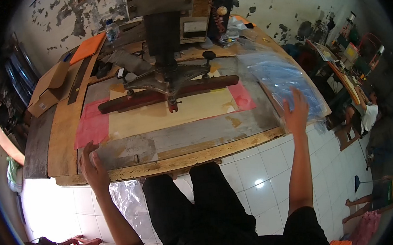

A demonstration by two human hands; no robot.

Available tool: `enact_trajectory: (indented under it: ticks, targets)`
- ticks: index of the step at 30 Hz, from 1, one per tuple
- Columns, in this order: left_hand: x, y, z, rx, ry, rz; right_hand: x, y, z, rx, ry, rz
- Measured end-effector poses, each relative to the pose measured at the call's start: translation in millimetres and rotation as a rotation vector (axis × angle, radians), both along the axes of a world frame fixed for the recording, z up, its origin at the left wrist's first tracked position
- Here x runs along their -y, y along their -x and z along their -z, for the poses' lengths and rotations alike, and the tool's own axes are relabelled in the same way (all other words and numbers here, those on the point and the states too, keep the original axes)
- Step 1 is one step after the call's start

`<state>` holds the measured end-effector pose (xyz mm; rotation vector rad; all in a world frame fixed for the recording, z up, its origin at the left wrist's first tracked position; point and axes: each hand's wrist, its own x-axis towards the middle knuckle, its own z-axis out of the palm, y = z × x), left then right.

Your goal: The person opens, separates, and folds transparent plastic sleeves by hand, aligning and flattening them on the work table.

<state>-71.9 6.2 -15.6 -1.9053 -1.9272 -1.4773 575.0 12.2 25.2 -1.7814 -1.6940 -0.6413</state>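
My left hand point(94, 168) is at the front left of the worktable, its fingers stretched out beside the grey metal plate point(179, 141) and just below a pink sheet point(90, 124). My right hand point(297, 112), fingers apart, is at the near edge of a stack of clear bluish plastic sheets point(282, 73); whether it touches them I cannot tell. A cream-coloured sheet point(146, 117) lies on the plate, with pink at both ends. Over it stands a press head point(168, 74) with a long reddish-brown bar point(133, 98). Neither hand visibly holds anything.
An open cardboard box point(50, 89) and an orange folder point(87, 48) are at the left. A plastic bottle point(111, 30) stands at the back. Clear plastic point(129, 200) lies on the floor below the table. Other people point(367, 115) are at the far right.
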Motion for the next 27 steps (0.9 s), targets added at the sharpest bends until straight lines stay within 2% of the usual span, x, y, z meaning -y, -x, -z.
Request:
enact_trajectory:
  ticks: [2, 3, 5, 8, 9, 11, 14, 21, 23, 26, 27]
  targets:
    - [3, -2, 1, 0.044, 0.037, -0.027, -24, -56, 20, 0.125, -0.182, 0.247]
    - [5, -2, 3, 0.047, 0.035, -0.025, -27, -77, 33, 0.128, -0.184, 0.249]
    - [7, -3, 8, 0.028, 0.063, -0.090, -31, -102, 52, -0.099, 0.263, 0.330]
    - [11, -6, 9, 0.064, 0.103, -0.128, -21, -83, 20, -0.184, 0.264, 0.269]
    - [12, -8, 10, 0.064, 0.106, -0.128, -23, -89, 18, -0.184, 0.268, 0.270]
    - [13, -9, 8, 0.054, 0.114, -0.159, -28, -104, 12, -0.354, 0.319, 0.189]
    - [15, -10, 7, -0.010, 0.090, -0.155, -28, -99, 11, -0.374, 0.253, 0.098]
    - [17, -4, 13, -0.067, 0.059, -0.142, -8, -82, 7, -0.142, 0.183, 0.034]
    - [17, -6, 10, -0.033, 0.094, -0.140, -13, -89, 3, -0.374, 0.244, 0.109]
    - [18, -4, 11, -0.056, 0.084, -0.132, -53, -184, 25, -0.219, 0.303, 0.047]
    - [19, -4, 11, -0.057, 0.081, -0.136, -52, -171, -2, -0.207, 0.165, 0.101]
